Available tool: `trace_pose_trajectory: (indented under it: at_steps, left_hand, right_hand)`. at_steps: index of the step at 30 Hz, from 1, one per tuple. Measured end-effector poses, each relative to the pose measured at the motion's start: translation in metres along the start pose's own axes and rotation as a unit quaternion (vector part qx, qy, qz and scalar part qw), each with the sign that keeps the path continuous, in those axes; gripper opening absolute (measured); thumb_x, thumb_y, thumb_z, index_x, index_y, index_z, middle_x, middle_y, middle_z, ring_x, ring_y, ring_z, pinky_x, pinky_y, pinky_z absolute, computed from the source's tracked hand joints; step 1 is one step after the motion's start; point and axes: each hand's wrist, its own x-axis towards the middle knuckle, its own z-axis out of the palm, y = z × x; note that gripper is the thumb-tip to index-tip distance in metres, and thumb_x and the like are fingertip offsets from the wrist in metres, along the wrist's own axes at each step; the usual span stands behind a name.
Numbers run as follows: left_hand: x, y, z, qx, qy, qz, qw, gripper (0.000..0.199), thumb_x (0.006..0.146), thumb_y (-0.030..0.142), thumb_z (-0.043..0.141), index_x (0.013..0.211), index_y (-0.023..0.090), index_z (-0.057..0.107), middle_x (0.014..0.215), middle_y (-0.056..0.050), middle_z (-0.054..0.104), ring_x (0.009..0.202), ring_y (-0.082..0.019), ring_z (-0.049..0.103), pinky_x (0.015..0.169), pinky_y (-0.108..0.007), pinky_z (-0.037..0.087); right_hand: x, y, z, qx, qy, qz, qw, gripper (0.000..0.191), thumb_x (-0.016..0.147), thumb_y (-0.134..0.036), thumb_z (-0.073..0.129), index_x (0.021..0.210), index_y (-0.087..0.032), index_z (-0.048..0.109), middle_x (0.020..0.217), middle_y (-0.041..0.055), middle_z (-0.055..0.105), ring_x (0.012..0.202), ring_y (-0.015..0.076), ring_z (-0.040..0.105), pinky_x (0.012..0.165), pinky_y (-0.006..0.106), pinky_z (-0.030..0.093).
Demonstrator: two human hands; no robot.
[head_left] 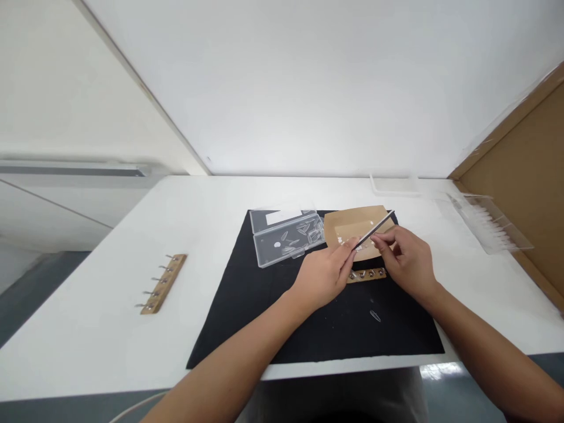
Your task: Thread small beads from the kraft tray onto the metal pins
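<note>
My left hand (324,273) is closed around the lower end of a nail file (375,228), a thin dark strip with a pale edge, slanting up to the right. Beside it, my right hand (408,258) pinches thumb and forefinger together at the file's edge; whatever is between those fingertips is too small to make out. Under the file lies a brown paper sheet (352,218) with white bits on it. Just below the hands is a wooden strip with metal clips (368,275), partly hidden by my left hand. One clear nail tip (375,316) rests nearer me.
An open clear plastic box (286,238) holds several clear nail tips, left of the paper. Everything central sits on a black cloth (308,341). Another wooden clip strip (164,285) lies left on the white table (101,329). At right are a clear rack (489,226) and a cardboard panel (524,158).
</note>
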Motion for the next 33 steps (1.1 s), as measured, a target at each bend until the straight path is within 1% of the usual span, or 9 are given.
trace_pose_trajectory:
  at_steps: [4, 6, 10, 13, 17, 19, 21, 26, 33]
  left_hand:
    - [0.001, 0.001, -0.002, -0.009, -0.006, -0.012, 1.000, 0.036, 0.111, 0.029, 0.045, 0.140, 0.016, 0.063, 0.096, -0.008, 0.080, 0.078, -0.020, 0.076, 0.069, -0.029, 0.058]
    - [0.002, 0.001, -0.003, -0.025, -0.006, -0.026, 0.999, 0.035, 0.110, 0.032, 0.049, 0.138, 0.018, 0.065, 0.090, -0.006, 0.079, 0.076, -0.019, 0.075, 0.068, -0.027, 0.056]
    - [0.004, -0.001, -0.006, -0.073, 0.011, -0.051, 0.996, 0.031, 0.107, 0.041, 0.058, 0.124, 0.019, 0.072, 0.079, -0.002, 0.076, 0.069, -0.017, 0.072, 0.066, -0.025, 0.054]
    - [0.005, -0.001, -0.007, -0.090, 0.017, -0.059, 0.994, 0.030, 0.108, 0.042, 0.057, 0.119, 0.019, 0.073, 0.089, -0.005, 0.079, 0.077, -0.019, 0.075, 0.072, -0.027, 0.057]
    - [0.004, 0.001, -0.009, -0.103, 0.020, -0.089, 0.991, 0.037, 0.111, 0.038, 0.048, 0.142, 0.022, 0.061, 0.111, -0.008, 0.081, 0.091, -0.021, 0.079, 0.082, -0.031, 0.061]
    - [0.004, 0.001, -0.010, -0.114, 0.015, -0.075, 0.991, 0.038, 0.112, 0.034, 0.045, 0.147, 0.026, 0.058, 0.115, -0.006, 0.081, 0.091, -0.019, 0.079, 0.082, -0.029, 0.061]
    - [0.003, 0.001, -0.011, -0.122, 0.002, -0.045, 0.991, 0.035, 0.112, 0.031, 0.045, 0.143, 0.028, 0.061, 0.115, -0.004, 0.081, 0.091, -0.017, 0.079, 0.082, -0.027, 0.060]
    - [0.003, -0.001, -0.012, -0.100, -0.021, 0.013, 0.995, 0.028, 0.110, 0.029, 0.049, 0.126, 0.025, 0.072, 0.100, -0.004, 0.079, 0.083, -0.015, 0.075, 0.075, -0.024, 0.057]
    - [0.005, -0.001, -0.015, -0.119, -0.003, 0.032, 0.992, 0.025, 0.109, 0.030, 0.054, 0.118, 0.020, 0.075, 0.085, -0.003, 0.073, 0.070, -0.012, 0.068, 0.067, -0.022, 0.053]
  right_hand:
    - [0.000, 0.002, -0.001, 0.031, -0.017, 0.033, 0.999, 0.023, 0.103, -0.040, 0.066, 0.088, -0.024, 0.069, 0.078, 0.0009, 0.071, 0.065, 0.0156, 0.064, 0.060, 0.030, 0.047]
    - [-0.001, 0.003, -0.001, 0.053, -0.039, 0.039, 0.997, 0.023, 0.102, -0.042, 0.067, 0.088, -0.024, 0.070, 0.079, 0.0013, 0.073, 0.064, 0.0158, 0.063, 0.060, 0.031, 0.049]
    - [-0.002, 0.003, -0.002, 0.104, -0.076, 0.060, 0.990, 0.024, 0.101, -0.044, 0.068, 0.087, -0.024, 0.070, 0.083, 0.0021, 0.076, 0.067, 0.0165, 0.065, 0.062, 0.032, 0.051]
    - [-0.003, 0.003, -0.003, 0.140, -0.102, 0.073, 0.982, 0.025, 0.101, -0.045, 0.069, 0.087, -0.024, 0.070, 0.084, 0.0020, 0.075, 0.072, 0.0172, 0.067, 0.065, 0.032, 0.052]
    - [-0.002, 0.002, -0.004, 0.172, -0.152, 0.071, 0.971, 0.026, 0.101, -0.046, 0.068, 0.086, -0.024, 0.070, 0.080, 0.0013, 0.073, 0.069, 0.0166, 0.066, 0.063, 0.031, 0.051]
    - [-0.002, 0.001, -0.005, 0.183, -0.168, 0.067, 0.966, 0.025, 0.101, -0.045, 0.068, 0.087, -0.024, 0.071, 0.082, 0.0014, 0.073, 0.071, 0.0166, 0.067, 0.065, 0.031, 0.052]
    - [-0.002, 0.000, -0.005, 0.200, -0.176, 0.071, 0.961, 0.024, 0.101, -0.045, 0.069, 0.088, -0.025, 0.071, 0.084, 0.0014, 0.074, 0.073, 0.0169, 0.068, 0.067, 0.030, 0.053]
    - [-0.002, -0.002, -0.006, 0.243, -0.198, 0.098, 0.945, 0.027, 0.100, -0.047, 0.069, 0.085, -0.025, 0.069, 0.076, -0.0011, 0.070, 0.067, 0.0153, 0.065, 0.065, 0.029, 0.053]
    - [-0.002, 0.001, -0.005, 0.248, -0.192, 0.106, 0.944, 0.030, 0.101, -0.050, 0.068, 0.086, -0.024, 0.070, 0.074, -0.0005, 0.070, 0.065, 0.0149, 0.064, 0.061, 0.027, 0.053]
